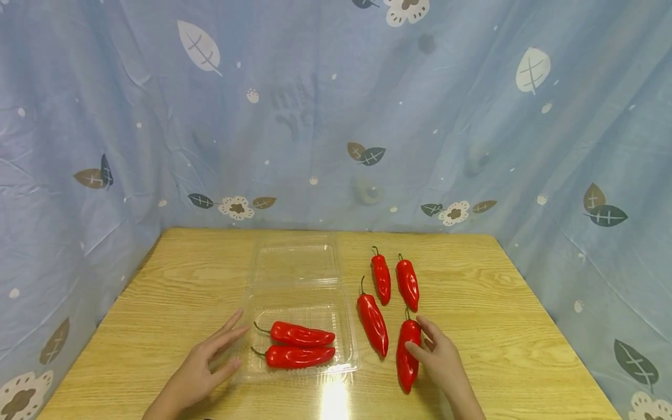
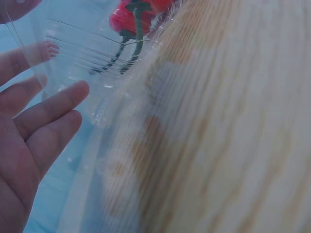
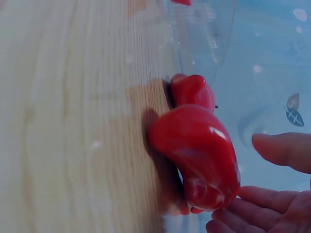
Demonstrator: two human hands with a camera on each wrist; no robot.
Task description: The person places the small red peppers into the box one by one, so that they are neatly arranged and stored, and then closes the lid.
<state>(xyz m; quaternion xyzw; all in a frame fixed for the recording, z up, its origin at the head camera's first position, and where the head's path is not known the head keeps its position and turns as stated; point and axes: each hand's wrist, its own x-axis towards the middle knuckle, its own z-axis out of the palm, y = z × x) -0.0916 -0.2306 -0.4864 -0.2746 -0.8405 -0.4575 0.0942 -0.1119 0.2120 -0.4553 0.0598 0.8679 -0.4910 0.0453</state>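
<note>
A clear plastic clamshell box (image 1: 343, 326) lies with its lid folded back on the table. Two red peppers (image 1: 300, 357) lie side by side in its near half, stems to the left. At the box's left edge my left hand (image 1: 202, 364) has its fingers spread, and it holds nothing; the left wrist view shows the fingers beside the clear wall. My right hand (image 1: 440, 357) is at the nearest loose red pepper (image 1: 408, 367), with fingertips against its right side. In the right wrist view the thumb (image 3: 284, 151) stands apart from this pepper.
Three other red peppers lie right of the box: a long one (image 1: 373, 326) close to its edge, and two (image 1: 381, 279) farther back. The wooden table (image 1: 184, 280) ends at a blue patterned curtain (image 1: 315, 128) on the back and sides.
</note>
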